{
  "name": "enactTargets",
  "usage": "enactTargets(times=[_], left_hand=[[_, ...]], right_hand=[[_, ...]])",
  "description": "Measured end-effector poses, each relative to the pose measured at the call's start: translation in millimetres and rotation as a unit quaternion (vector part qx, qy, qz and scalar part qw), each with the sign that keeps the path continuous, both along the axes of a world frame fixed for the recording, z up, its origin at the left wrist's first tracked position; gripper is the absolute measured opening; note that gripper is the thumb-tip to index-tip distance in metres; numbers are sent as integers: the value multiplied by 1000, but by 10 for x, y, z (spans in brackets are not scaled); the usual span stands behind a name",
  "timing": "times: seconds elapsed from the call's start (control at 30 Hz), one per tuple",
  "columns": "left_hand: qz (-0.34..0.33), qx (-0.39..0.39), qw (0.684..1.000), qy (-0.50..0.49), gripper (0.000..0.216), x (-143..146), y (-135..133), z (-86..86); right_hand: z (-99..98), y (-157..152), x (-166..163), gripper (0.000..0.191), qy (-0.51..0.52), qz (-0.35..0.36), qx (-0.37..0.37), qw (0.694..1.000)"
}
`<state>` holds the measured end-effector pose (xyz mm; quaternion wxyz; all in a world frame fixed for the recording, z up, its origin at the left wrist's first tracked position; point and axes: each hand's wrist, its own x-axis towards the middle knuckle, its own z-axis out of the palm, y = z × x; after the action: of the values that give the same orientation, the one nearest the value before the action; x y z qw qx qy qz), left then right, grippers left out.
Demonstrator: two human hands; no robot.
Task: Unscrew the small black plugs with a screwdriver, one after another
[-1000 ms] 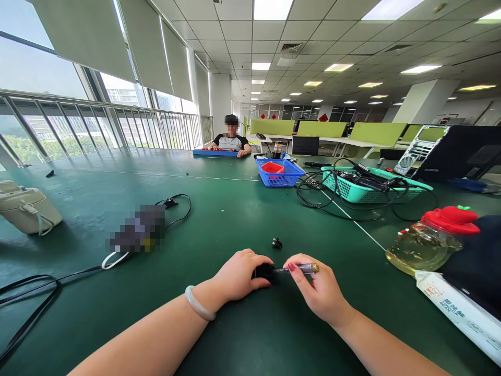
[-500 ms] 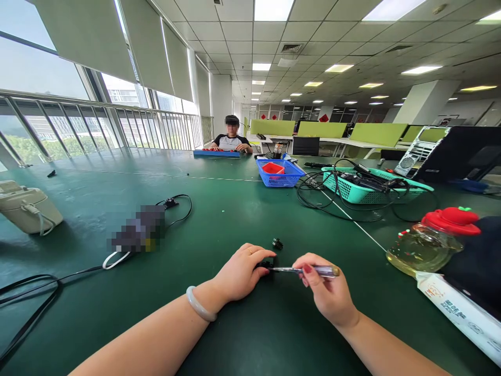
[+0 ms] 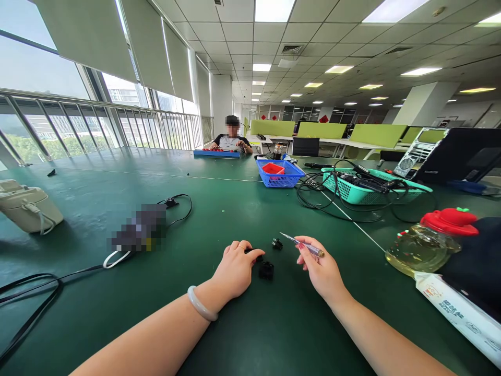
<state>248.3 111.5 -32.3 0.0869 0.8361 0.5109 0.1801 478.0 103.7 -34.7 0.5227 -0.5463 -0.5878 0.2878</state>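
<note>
My right hand (image 3: 323, 269) grips a screwdriver (image 3: 311, 249) with a clear, purplish handle. Its metal shaft points up and to the left, clear of the table. My left hand (image 3: 235, 269), wearing a ring and a pale bangle (image 3: 200, 304), is closed on a small black part (image 3: 258, 256), mostly hidden by the thumb and fingers. Just below that thumb a black block-shaped part (image 3: 266, 271) lies on the green table (image 3: 250, 334). Between the hands, a little farther off, sits another small black part (image 3: 277, 244).
To the right are a red-lidded jar of yellowish liquid (image 3: 425, 248) and a white packet (image 3: 457, 308). Farther back stand a teal basket of cables (image 3: 352, 192) and a blue basket (image 3: 279, 180). A cable (image 3: 58, 277) runs at left. Across the table sits a person (image 3: 231, 140).
The screwdriver has come away from the black part and tilted upward with my right hand. My left hand has shifted slightly left; one black block now lies uncovered beside it.
</note>
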Motion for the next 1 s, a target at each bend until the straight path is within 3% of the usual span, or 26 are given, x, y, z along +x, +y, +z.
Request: enactTargets(times=[0.3,0.47,0.6,1.0], left_hand=[[27,14,999,18,35,37,-59,73],[-71,-7,997,-32,40,36,-82,90],[-154,-52,987,-14,46,25,-104,111],[-157,-48,986,-31,32,40,-79,123]], right_hand=[[-20,3,-10,44,-11,-1,-57,998],[-43,20,-2,43,-13,4,-56,998],[-46,29,-4,44,-18,8,-47,999],[-27,17,-25,45,-25,13,-58,998]])
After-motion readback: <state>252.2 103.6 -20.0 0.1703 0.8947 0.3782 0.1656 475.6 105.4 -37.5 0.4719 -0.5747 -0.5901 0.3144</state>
